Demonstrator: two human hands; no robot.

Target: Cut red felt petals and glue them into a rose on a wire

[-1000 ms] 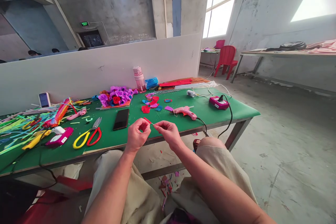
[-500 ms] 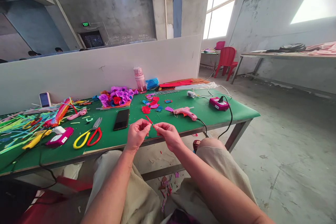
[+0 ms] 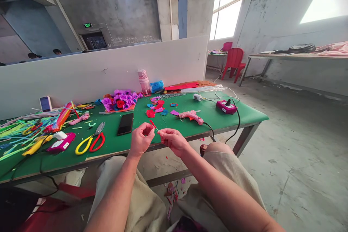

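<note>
Red strip point(image 3: 152, 124): one, slim, papery, between both hands at the green table's point(image 3: 225, 120) near edge
Left hand point(image 3: 141, 139): thumb and forefinger pinching the strip
Right hand point(image 3: 174, 140): fingertips nipping a thin stem point(image 3: 157, 129)
Scissors point(image 3: 96, 133): one pair, looped handles (one yellow, one red)
Socket boxes point(image 3: 226, 107): two, magenta, plastic-looking
</note>
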